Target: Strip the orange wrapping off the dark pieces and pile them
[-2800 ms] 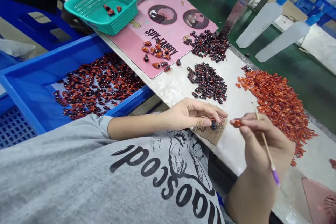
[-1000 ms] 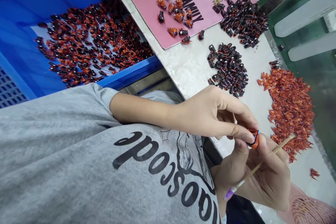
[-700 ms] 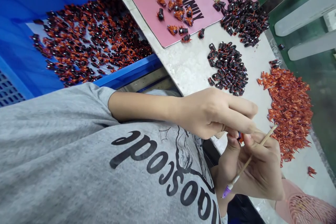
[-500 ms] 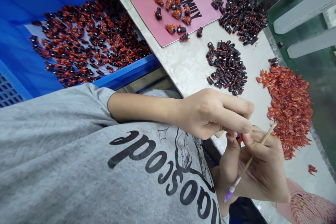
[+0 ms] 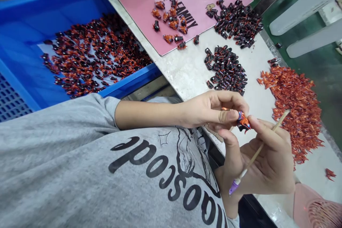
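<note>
My left hand [image 5: 213, 108] pinches a small orange-and-black figure piece [image 5: 243, 121] between thumb and index finger. A bit of orange also shows behind its curled fingers, too hidden to name. My right hand [image 5: 263, 160] is half open, palm up, with a thin wooden stick [image 5: 255, 156] lying across it and held by the fingers. The stick's lower end has a purple, needle-like tip [image 5: 234, 186]. My right index fingertip is at the figure piece, and the thumb stands apart from it. Beyond my hands lies a heap of orange parts [image 5: 299, 110].
Two piles of black parts [image 5: 227, 69] lie on the white table [image 5: 184, 74]. Several orange-and-black pieces [image 5: 171, 25] rest on a pink printed sheet [image 5: 149, 14]. A blue crate [image 5: 24, 46] of similar pieces stands left. A pink object with slats [image 5: 307, 203] sits lower right.
My hands have drawn apart slightly. The right thumb has moved off the piece, which now shows in the left hand's pinch. The view has shifted a little.
</note>
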### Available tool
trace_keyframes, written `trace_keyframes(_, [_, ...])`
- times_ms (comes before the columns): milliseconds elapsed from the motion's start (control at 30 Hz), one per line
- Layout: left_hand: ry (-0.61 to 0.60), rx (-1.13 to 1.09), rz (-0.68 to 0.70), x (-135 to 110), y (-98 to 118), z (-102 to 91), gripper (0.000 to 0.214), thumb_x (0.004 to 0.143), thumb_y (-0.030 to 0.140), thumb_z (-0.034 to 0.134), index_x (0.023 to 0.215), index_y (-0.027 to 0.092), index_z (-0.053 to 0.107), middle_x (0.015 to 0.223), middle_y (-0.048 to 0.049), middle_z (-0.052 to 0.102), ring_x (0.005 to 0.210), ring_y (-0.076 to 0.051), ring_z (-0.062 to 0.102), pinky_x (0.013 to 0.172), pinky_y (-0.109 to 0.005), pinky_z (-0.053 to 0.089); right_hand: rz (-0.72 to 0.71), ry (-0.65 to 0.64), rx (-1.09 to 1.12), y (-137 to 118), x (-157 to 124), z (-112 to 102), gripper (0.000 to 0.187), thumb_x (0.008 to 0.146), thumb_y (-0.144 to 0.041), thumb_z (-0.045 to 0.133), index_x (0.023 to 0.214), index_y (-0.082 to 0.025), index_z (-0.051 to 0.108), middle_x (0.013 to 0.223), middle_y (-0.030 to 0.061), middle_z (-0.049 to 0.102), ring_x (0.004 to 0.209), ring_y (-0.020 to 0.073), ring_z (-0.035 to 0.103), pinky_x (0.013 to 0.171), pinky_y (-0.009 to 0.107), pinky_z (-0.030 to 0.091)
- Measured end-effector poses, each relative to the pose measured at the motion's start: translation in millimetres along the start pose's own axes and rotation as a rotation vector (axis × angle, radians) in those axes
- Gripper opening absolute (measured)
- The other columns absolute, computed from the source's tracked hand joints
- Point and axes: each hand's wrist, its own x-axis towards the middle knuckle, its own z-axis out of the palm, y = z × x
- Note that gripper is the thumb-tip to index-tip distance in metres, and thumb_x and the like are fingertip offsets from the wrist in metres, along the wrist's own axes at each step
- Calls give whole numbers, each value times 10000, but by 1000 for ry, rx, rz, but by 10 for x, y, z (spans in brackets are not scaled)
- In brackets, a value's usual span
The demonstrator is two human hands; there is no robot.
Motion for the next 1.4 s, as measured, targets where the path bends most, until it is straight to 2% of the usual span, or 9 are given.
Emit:
trace_keyframes(133, [4,-27,8,-8,-24,-3,417,726,497,849,871,197,598,741,31,556,584,-65,462,535,-211,394,-47,110,2,25,9,77,466,788,-275,823,1222,-305,658,1008,31,725,905,233,705,780,407,613])
trace_keyframes(433, [39,37,23,20,-10,-22,429,735,527,836,875,187,616,787,12,611,688,-83,550,615,-204,427,-97,90,36,-55,131,17,511,769,-183,827,1243,-269,655,1030,44,702,938,216,674,819,378,591])
trace_keyframes(600, [-9,241,236,32,40,-45,347,777,424,832,849,159,620,824,0,624,714,-73,583,673,-197,475,-109,160,80,-65,128,25,427,764,-82,796,1156,-222,698,954,32,707,895,182,672,772,332,580])
trace_keyframes(800, [-60,721,546,13,176,-127,234,855,340,769,883,134,662,872,-34,676,699,-60,579,571,-169,427,-40,149,217,-18,70,64,419,772,-29,759,1139,-225,709,967,19,714,946,175,676,791,322,568])
trace_keyframes(933, [-82,881,675,-31,253,-105,137,895,254,724,917,128,675,879,-53,707,758,-74,629,594,-161,455,-2,130,320,1,58,90,457,747,9,748,1130,-237,717,974,16,710,957,178,675,826,344,562])
trace_keyframes(1100, [-90,945,638,-42,363,-148,122,910,261,699,913,139,708,881,-69,732,711,-83,633,598,-191,477,65,128,385,14,65,127,354,796,-52,728,1096,-240,725,967,24,718,938,182,679,837,376,546])
trace_keyframes(1200, [110,1044,552,-37,530,-448,204,901,346,701,929,145,719,881,-66,733,692,-96,633,579,-213,475,103,183,378,58,55,138,249,817,-100,721,1035,-218,746,925,35,731,890,188,687,806,380,524])
trace_keyframes(1300, [478,1313,490,-75,782,-947,223,871,384,711,916,166,724,877,-63,730,724,-134,631,626,-261,501,208,290,376,127,27,129,135,813,-173,744,941,-212,766,855,39,735,823,189,688,742,361,493])
trace_keyframes(1400, [824,1637,420,-127,1011,-1411,88,832,244,712,889,177,715,891,-72,726,861,-203,632,829,-360,538,339,366,361,187,-6,103,75,803,-253,763,873,-228,775,805,34,730,783,184,678,735,361,480])
